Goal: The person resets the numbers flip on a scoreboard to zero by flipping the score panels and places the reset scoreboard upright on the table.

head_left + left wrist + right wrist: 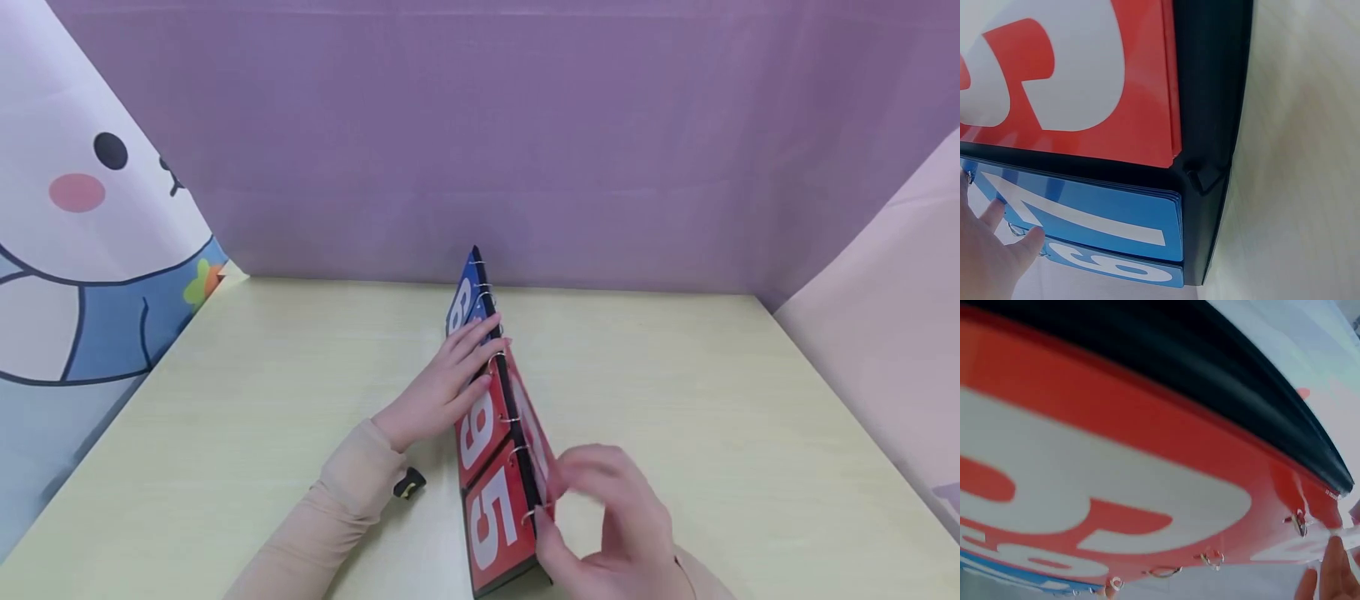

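A tabletop flip scoreboard (501, 533) stands like a tent on the table, its ridge running away from me. Red number cards (480, 433) hang by metal rings at the near end, blue cards (1097, 212) at the far end. My left hand (438, 392) rests across the left face near the middle, fingers extended up to the black ridge. At the near end, my right hand (615, 517) pinches the lifted edge of a red card (534, 442) on the right side. That card slants out from the board. The right fingertips (1333, 550) show at its corner.
The pale wood-look table (712, 417) extends to both sides of the scoreboard. A small black item with a yellow mark (408, 483) lies beside the left sleeve. A purple curtain (480, 142) closes the back, and a cartoon-print cloth (82, 225) hangs at left.
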{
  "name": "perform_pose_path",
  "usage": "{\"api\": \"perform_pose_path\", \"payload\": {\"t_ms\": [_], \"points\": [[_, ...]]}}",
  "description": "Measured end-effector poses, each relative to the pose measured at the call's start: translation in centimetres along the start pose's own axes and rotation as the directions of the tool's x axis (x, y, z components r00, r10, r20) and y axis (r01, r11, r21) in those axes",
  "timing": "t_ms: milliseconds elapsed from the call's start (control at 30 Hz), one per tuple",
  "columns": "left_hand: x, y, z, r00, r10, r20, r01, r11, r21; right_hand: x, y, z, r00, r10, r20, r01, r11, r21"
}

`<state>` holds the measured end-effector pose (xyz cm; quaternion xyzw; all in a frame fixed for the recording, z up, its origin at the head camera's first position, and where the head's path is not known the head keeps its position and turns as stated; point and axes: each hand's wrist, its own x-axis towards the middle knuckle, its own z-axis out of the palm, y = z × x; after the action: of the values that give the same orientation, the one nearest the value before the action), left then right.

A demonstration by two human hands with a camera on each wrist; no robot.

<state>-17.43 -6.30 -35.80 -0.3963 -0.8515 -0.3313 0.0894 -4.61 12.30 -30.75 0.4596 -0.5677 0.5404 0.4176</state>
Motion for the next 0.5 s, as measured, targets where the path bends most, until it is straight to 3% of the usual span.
{"api": "perform_pose_path", "payload": {"t_ms": [133, 200, 300, 400, 500], "points": [[0.0, -0.3, 0.2, 0.999, 0.036, -0.016, -0.036, 0.999, 0.017, 1.2, -0.4, -0.5, 0.977, -0.064, 0.201, 0.112, 0.964, -0.239], [0.1, -0.4, 0.3, 0.998, 0.055, -0.027, -0.054, 0.998, 0.016, 1.4, -0.8, -0.9, 0.955, -0.007, 0.297, 0.107, 0.941, -0.32], [0.2, -0.5, 0.3, 0.997, 0.073, -0.031, -0.073, 0.997, 0.011, 1.3, -1.6, -1.4, 0.898, 0.121, 0.423, 0.094, 0.886, -0.453], [0.1, -0.4, 0.0, 0.998, 0.067, -0.021, -0.067, 0.998, -0.013, 1.1, -2.1, -1.7, 0.852, 0.165, 0.497, 0.136, 0.847, -0.514], [0.1, -0.3, 0.0, 0.998, 0.055, -0.007, -0.055, 0.998, -0.007, 1.0, -2.1, -1.7, 0.829, 0.129, 0.544, 0.196, 0.845, -0.498]]}}
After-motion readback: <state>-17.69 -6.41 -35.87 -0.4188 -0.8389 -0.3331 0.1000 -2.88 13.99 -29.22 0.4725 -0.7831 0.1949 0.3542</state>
